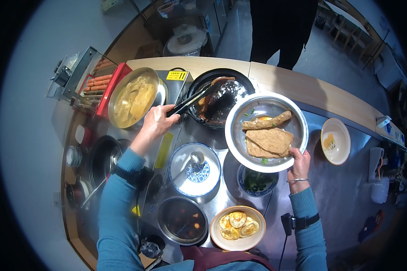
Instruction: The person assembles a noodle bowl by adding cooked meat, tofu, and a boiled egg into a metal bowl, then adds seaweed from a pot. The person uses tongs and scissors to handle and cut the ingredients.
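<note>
Metal bowl [266, 103] looks round, silvery and shiny.

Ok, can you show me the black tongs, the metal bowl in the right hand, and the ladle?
Black tongs [182, 107], head view: on the arms, near the held end.
Metal bowl [269, 104], head view: on its bare inside.
Ladle [197, 157], head view: on its round head.

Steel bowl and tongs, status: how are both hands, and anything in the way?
Left hand closed on black tongs, tips at black pan. Right hand gripping steel bowl by rim, brown food inside. In view, bowl overlaps pan's edge.
</note>
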Demonstrator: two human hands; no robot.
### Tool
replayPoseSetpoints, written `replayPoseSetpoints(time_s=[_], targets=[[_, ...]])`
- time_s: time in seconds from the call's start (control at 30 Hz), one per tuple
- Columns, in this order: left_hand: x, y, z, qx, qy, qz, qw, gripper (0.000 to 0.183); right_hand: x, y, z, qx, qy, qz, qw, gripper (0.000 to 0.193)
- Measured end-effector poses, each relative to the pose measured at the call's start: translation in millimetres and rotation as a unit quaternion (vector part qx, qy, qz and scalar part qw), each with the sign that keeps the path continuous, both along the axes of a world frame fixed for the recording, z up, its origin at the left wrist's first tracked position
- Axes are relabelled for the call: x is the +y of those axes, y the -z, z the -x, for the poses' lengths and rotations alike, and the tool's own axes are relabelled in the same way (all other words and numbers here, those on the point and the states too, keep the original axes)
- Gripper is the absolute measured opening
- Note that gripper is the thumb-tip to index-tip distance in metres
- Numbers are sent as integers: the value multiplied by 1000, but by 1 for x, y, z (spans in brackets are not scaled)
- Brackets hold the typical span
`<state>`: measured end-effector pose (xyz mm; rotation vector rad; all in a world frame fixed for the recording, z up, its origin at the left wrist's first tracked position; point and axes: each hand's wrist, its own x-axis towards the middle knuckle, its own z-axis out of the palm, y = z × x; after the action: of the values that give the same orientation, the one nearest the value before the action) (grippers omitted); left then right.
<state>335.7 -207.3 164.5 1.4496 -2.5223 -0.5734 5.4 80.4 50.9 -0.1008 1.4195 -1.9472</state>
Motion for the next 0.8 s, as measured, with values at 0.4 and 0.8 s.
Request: replayPoseSetpoints(time_s=[0.4, 0.8], targets=[[86, -75, 15, 15, 131, 158, 979, 41, -81, -1, -34, 20, 15, 13, 1000, 28], [173, -28, 45, -20, 216, 127, 968, 58, -26, 18, -12, -14, 42, 29, 999, 29]])
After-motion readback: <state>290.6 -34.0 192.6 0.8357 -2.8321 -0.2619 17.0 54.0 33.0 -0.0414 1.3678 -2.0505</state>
